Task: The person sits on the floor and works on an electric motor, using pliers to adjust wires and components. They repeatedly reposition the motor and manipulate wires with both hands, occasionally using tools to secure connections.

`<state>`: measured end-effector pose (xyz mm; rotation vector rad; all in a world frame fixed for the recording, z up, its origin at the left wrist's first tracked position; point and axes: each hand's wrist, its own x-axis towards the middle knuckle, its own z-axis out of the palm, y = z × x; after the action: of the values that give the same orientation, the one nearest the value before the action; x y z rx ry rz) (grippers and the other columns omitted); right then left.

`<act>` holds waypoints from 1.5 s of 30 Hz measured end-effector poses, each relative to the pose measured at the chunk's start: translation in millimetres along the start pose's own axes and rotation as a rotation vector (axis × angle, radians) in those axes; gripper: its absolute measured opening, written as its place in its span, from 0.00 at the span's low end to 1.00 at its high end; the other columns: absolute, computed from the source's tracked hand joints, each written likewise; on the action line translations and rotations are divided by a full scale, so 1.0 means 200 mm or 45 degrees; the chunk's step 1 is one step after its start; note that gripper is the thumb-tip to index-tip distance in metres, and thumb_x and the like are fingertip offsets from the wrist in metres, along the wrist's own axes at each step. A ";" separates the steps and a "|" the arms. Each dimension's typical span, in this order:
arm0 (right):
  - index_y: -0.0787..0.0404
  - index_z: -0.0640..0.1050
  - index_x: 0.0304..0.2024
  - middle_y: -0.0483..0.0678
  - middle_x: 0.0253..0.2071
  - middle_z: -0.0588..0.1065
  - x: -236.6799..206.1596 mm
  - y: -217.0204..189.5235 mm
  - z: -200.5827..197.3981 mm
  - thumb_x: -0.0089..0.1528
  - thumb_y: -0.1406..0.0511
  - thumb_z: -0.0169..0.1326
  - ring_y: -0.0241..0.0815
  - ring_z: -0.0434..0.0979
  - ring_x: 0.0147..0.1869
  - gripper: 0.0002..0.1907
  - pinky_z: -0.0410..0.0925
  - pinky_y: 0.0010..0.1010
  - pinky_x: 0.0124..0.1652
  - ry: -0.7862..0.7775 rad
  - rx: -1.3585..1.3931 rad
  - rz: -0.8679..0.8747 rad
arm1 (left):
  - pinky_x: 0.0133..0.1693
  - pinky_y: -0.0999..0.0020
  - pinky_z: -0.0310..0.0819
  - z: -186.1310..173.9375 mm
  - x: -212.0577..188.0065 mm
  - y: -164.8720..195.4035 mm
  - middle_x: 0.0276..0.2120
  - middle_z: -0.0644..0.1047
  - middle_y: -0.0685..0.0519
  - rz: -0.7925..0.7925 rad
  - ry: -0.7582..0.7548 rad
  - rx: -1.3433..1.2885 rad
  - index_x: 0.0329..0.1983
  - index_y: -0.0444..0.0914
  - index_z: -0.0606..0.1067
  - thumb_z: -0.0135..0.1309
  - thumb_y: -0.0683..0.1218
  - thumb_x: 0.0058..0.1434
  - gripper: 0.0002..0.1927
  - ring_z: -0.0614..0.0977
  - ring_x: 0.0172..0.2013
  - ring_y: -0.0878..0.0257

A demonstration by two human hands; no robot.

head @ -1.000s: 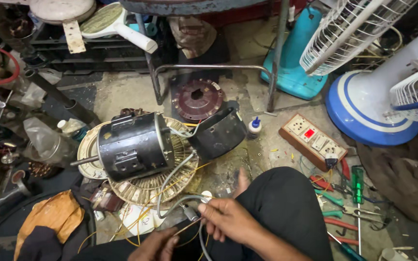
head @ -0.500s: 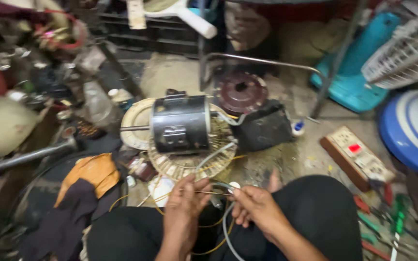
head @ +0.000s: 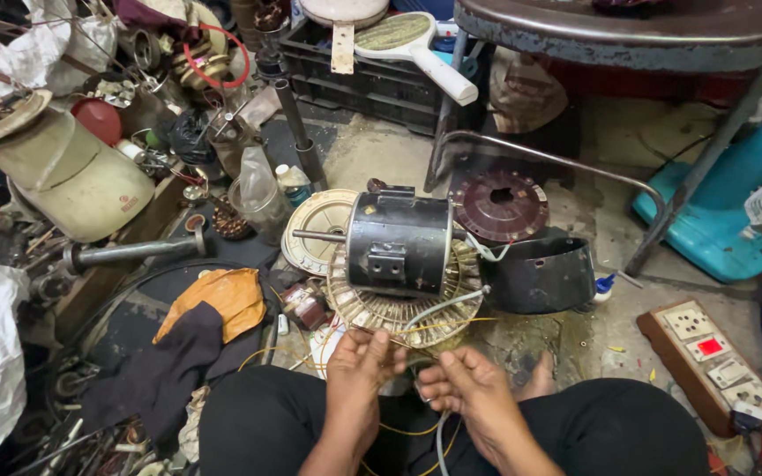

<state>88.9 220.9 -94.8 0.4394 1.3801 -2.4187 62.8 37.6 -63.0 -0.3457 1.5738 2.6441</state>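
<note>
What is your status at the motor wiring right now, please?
Left hand and right hand both pinching the yellow wires together. Black motor lies on its side on the stator. Nothing blocking.

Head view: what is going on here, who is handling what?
A person sits on a workshop floor, both hands together over the lap. The left hand and right hand pinch thin yellow and grey wires that run up to a black electric motor. The motor lies on its side on a round slotted plate, its shaft pointing left. A dark cover and a switch-and-socket board lie to the right, among scattered parts.
</note>
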 end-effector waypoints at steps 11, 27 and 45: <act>0.64 0.76 0.40 0.52 0.32 0.82 0.04 0.07 0.00 0.65 0.61 0.53 0.37 0.82 0.31 0.12 0.74 0.28 0.31 0.019 -0.040 -0.043 | 0.44 0.64 0.79 -0.06 0.03 -0.05 0.45 0.83 0.46 -0.212 -0.163 0.012 0.50 0.37 0.72 0.52 0.48 0.65 0.14 0.85 0.44 0.60; 0.64 0.75 0.40 0.54 0.33 0.83 0.08 0.09 -0.04 0.65 0.61 0.52 0.41 0.82 0.31 0.11 0.75 0.30 0.31 0.035 -0.070 -0.031 | 0.46 0.71 0.80 -0.08 0.03 -0.02 0.50 0.83 0.54 -0.241 -0.145 -0.015 0.56 0.43 0.72 0.54 0.44 0.60 0.19 0.85 0.48 0.68; 0.65 0.77 0.42 0.53 0.33 0.81 0.15 -0.07 0.16 0.67 0.61 0.51 0.41 0.81 0.33 0.12 0.74 0.30 0.34 0.035 -0.108 -0.158 | 0.42 0.70 0.79 0.03 0.13 0.06 0.45 0.82 0.44 0.045 -0.240 -0.111 0.58 0.31 0.71 0.47 0.40 0.71 0.14 0.80 0.38 0.64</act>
<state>52.8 195.9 -80.9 0.3778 1.5581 -2.4485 35.3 34.2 -55.0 -0.0690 1.4247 2.6853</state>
